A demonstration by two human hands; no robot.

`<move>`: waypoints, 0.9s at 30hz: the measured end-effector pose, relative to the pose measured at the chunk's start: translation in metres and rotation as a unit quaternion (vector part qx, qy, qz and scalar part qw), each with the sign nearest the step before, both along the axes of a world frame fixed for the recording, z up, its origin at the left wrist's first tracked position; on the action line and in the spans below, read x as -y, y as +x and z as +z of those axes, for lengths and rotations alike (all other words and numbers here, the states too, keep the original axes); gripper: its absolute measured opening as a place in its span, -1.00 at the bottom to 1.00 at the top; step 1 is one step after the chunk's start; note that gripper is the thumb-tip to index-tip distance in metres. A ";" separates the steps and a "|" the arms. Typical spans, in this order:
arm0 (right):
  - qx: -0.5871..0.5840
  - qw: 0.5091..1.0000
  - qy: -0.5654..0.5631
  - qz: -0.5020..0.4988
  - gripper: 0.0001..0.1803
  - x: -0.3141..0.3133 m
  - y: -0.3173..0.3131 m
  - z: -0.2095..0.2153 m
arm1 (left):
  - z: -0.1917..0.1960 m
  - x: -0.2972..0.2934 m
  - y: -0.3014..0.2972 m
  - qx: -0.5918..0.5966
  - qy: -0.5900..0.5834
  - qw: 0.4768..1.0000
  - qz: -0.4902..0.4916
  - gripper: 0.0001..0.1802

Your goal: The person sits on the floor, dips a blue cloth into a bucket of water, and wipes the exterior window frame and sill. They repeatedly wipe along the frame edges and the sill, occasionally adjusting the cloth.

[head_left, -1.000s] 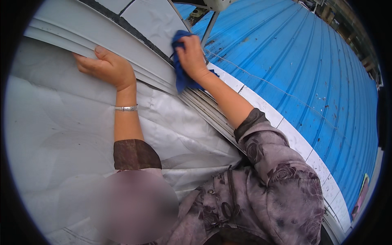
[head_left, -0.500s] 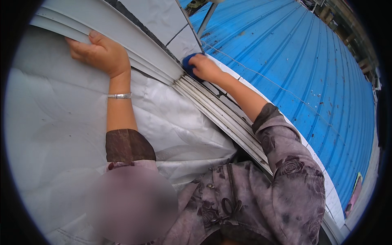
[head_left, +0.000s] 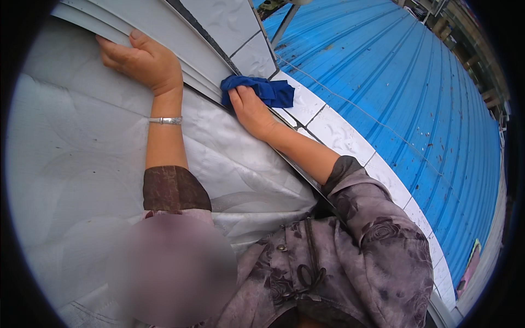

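Note:
My left hand grips the lower edge of a white ribbed frame, thumb on its face and fingers curled beneath. A silver bracelet circles that wrist. Bunched under my right hand is a dark blue cloth, pressed against the frame's lower end beside the tiled ledge. One end of the cloth spreads loosely over the tiles. Part of the cloth is hidden beneath my fingers, and my right forearm covers much of the strip below it.
Pale sheeting hangs in folds on the left. White tiles border the frame on the right, with dark joints. Beyond them slopes a blue corrugated roof, crossed by a thin cable. A metal post stands at the top.
My right hand has drawn the cloth toward me and slightly left, onto the frame's end, and more of the cloth shows. The left hand keeps its hold; the view has shifted slightly.

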State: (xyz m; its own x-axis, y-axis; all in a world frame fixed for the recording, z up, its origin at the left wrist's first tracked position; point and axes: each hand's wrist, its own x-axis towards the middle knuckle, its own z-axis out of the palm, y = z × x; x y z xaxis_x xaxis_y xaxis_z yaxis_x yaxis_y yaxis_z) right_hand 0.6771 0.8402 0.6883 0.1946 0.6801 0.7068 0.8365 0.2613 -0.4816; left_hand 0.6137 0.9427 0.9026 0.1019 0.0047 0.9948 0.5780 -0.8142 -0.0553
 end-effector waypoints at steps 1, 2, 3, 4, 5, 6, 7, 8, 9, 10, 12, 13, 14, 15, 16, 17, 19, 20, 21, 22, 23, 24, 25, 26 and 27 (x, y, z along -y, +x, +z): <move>0.024 1.000 0.010 -0.009 -0.62 -0.001 0.003 -0.003 | -0.001 0.000 -0.001 0.000 -0.004 1.000 0.002 -0.41; 0.019 1.000 0.002 0.001 -0.63 -0.001 0.005 -0.007 | -0.002 0.000 -0.001 0.000 -0.008 1.000 0.003 -0.41; 0.015 1.000 -0.006 0.010 -0.63 -0.001 0.006 -0.011 | -0.003 0.000 0.000 0.000 -0.012 1.000 0.003 -0.40; 0.011 1.000 -0.013 0.016 -0.63 0.000 0.009 -0.014 | -0.004 -0.001 0.001 0.003 -0.022 1.000 -0.001 -0.40; -0.002 0.999 -0.047 0.025 -0.64 -0.001 0.014 -0.022 | -0.003 -0.001 0.002 0.008 -0.030 0.999 -0.006 -0.39; -0.016 0.996 -0.080 0.032 -0.66 -0.001 0.021 -0.033 | -0.002 0.000 0.004 0.013 -0.039 0.999 -0.013 -0.39; -0.028 0.992 -0.113 0.044 -0.67 -0.001 0.028 -0.039 | -0.002 -0.002 0.006 0.014 -0.036 0.999 -0.011 -0.38; -0.072 0.988 -0.129 0.049 -0.67 0.003 0.036 -0.029 | -0.005 -0.004 0.006 0.015 -0.035 0.999 -0.007 -0.38; -0.116 0.981 -0.145 0.052 -0.68 0.006 0.048 -0.018 | -0.006 -0.006 0.006 0.017 -0.034 0.999 -0.003 -0.38; -0.162 0.971 -0.165 0.057 -0.68 0.017 0.057 -0.002 | -0.008 -0.004 0.003 0.016 -0.041 0.999 0.000 -0.38; -0.268 0.930 -0.225 0.108 -0.63 0.046 0.087 0.039 | -0.008 -0.005 -0.001 0.019 -0.050 0.999 0.003 -0.38; -0.333 0.906 -0.245 0.088 -0.61 0.064 0.101 0.062 | -0.009 -0.008 -0.001 0.031 -0.042 0.999 0.002 -0.40; -0.441 0.868 -0.183 0.137 -0.62 0.073 0.119 0.068 | -0.008 -0.009 0.001 0.044 -0.033 0.998 0.000 -0.41; -0.473 0.861 -0.130 0.134 -0.65 0.083 0.135 0.075 | -0.012 -0.010 0.002 0.053 -0.029 0.998 -0.003 -0.42; -0.514 0.837 -0.098 0.160 -0.64 0.090 0.144 0.082 | -0.012 -0.011 0.003 0.051 -0.023 0.998 0.004 -0.43; -0.498 0.844 -0.121 0.158 -0.65 0.087 0.148 0.077 | -0.012 -0.012 0.003 0.050 -0.017 0.999 0.013 -0.43; -0.433 0.877 -0.150 0.141 -0.68 0.069 0.154 0.053 | -0.013 -0.013 0.007 0.053 -0.004 0.998 0.011 -0.43; -0.411 0.893 -0.144 0.115 -0.68 0.054 0.146 0.037 | -0.010 -0.013 0.006 0.055 0.005 0.998 0.008 -0.44; -0.312 0.938 -0.133 0.065 -0.68 0.037 0.137 0.020 | -0.007 -0.014 0.004 0.055 0.015 0.998 0.008 -0.44; -0.211 0.970 -0.122 0.012 -0.67 0.021 0.129 0.004 | -0.007 -0.014 0.002 0.054 0.013 0.998 0.009 -0.44; -0.141 0.979 -0.145 0.024 -0.66 0.005 0.122 -0.008 | -0.007 -0.014 0.001 0.051 0.008 0.999 0.008 -0.45; -0.071 0.983 -0.169 0.030 -0.64 -0.006 0.119 -0.022 | -0.011 -0.014 0.003 0.049 0.000 0.999 0.000 -0.45; 0.004 0.984 -0.179 0.022 -0.61 -0.012 0.114 -0.045 | -0.011 -0.014 0.007 0.039 0.001 0.999 -0.002 -0.45; 0.077 0.978 -0.193 0.020 -0.59 -0.009 0.104 -0.056 | -0.010 -0.010 0.006 0.027 -0.003 1.000 0.001 -0.45; 0.087 0.974 -0.207 0.022 -0.57 -0.007 0.107 -0.063 | -0.010 -0.007 0.006 0.015 -0.007 1.000 0.002 -0.46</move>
State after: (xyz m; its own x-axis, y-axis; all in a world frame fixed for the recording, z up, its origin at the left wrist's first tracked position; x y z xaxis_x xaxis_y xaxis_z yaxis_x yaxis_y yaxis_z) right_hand 0.7845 0.8471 0.6253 0.0604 0.9191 0.3894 0.9071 0.1122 -0.4057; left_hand 0.6195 0.9496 0.8927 0.0715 0.0192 0.9973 0.5819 -0.8128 -0.0261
